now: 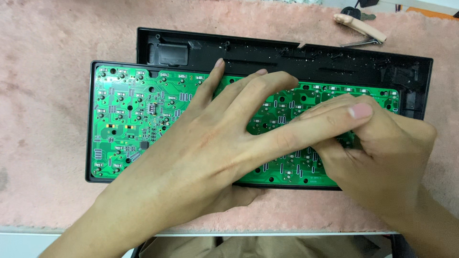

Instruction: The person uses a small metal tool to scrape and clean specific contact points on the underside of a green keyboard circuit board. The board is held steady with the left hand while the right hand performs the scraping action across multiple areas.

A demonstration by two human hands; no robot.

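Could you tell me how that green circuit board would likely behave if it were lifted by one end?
The green circuit board looks long and thin, so it would probably flex slightly. It seems light. Its small soldered parts suggest fragility; both the left hand and right hand press it flat.

circuit board point(129, 119): the middle and right part are covered by the left hand point(205, 148) and the right hand point(382, 157).
right hand fingers point(334, 157): tips are curled under, what they press is not visible.
black case point(334, 59): lower part is hidden behind the board.
tool at top edge point(361, 28): partly cut off, kind is not clear.
board parts: too small to tell.
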